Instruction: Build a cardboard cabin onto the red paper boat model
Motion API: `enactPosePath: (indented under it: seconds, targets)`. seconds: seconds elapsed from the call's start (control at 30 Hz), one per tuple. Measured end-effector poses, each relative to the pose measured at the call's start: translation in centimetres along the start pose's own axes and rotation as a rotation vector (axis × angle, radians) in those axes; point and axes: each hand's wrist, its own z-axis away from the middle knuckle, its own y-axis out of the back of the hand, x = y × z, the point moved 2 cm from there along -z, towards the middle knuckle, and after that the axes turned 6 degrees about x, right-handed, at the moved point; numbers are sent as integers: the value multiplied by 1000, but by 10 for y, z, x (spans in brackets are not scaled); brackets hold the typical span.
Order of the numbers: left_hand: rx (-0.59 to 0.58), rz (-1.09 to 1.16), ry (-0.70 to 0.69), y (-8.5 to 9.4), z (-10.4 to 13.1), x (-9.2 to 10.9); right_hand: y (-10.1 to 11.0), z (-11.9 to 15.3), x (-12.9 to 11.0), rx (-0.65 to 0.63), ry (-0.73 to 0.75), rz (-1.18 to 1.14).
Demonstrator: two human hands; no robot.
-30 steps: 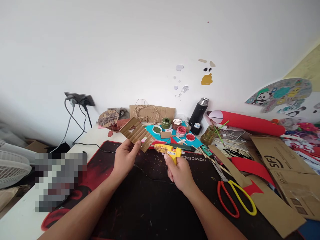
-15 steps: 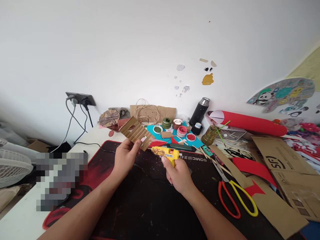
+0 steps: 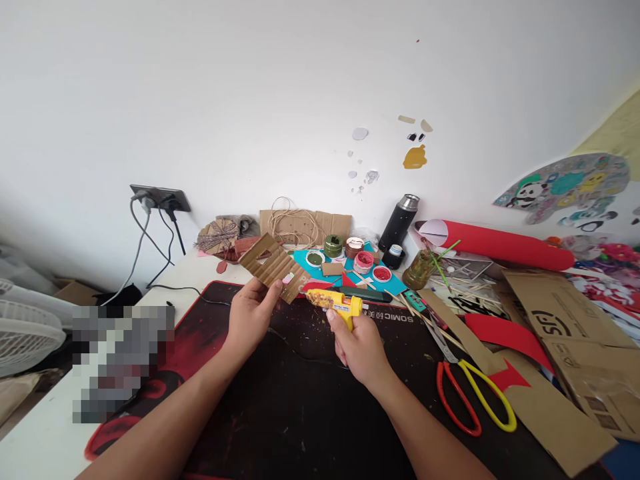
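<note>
My left hand (image 3: 255,312) grips a brown ridged cardboard piece (image 3: 270,268) by its lower edge, with the thumb on the near face. The piece is tilted and has a cut-out opening near its upper left; a small pale patch shows beside the thumb. In my right hand (image 3: 359,343) is a yellow glue gun (image 3: 334,303), its fingers wrapped round the handle. The nozzle points left, close to the cardboard's right edge; whether it touches cannot be made out. Both hands are above the dark desk mat (image 3: 290,413).
Paint jars (image 3: 363,262) stand on blue paper behind the hands. Scissors (image 3: 457,373) with red and yellow handles lie at right, near cardboard sheets (image 3: 555,407). A black flask (image 3: 399,223) and a jar with brushes (image 3: 419,269) stand at the back. A fan (image 3: 30,327) is at left.
The glue gun has shifted slightly to the right and its nozzle stays near the cardboard's right edge. My left hand and the cardboard are almost still.
</note>
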Motion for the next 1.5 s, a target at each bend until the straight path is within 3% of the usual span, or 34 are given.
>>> enactPosePath:
  seconds: [0.37, 1.5]
  targets:
    - [18, 1, 13, -1, -1, -5, -4, 2, 0, -34, 25, 47]
    - [-5, -16, -14, 0, 2, -4, 3, -4, 3, 59, -2, -35]
